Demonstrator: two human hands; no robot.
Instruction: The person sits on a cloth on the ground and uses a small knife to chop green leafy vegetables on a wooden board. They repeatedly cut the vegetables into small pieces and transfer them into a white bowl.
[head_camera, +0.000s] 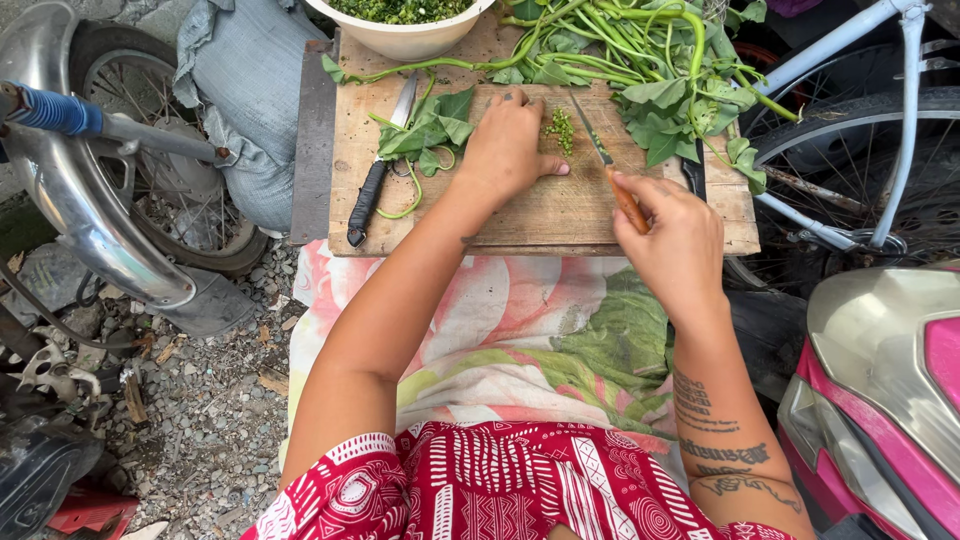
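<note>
My right hand (675, 235) grips the orange handle of a small knife (603, 160), its blade pointing away over a wooden cutting board (530, 215). A little pile of chopped greens (561, 128) lies just left of the blade. My left hand (508, 145) rests on the board, fingers curled beside the chopped pile. A few loose leaves and stems (430, 135) lie to its left. A second knife with a black handle (378, 180) lies on the board's left side.
A heap of leafy green stalks (650, 60) covers the far right of the board. A white bowl of chopped greens (405, 25) stands behind. A motorbike wheel (150, 150) is at left, a bicycle wheel (860, 170) and pink scooter (890, 390) at right. A flowered cloth (520, 330) covers my lap.
</note>
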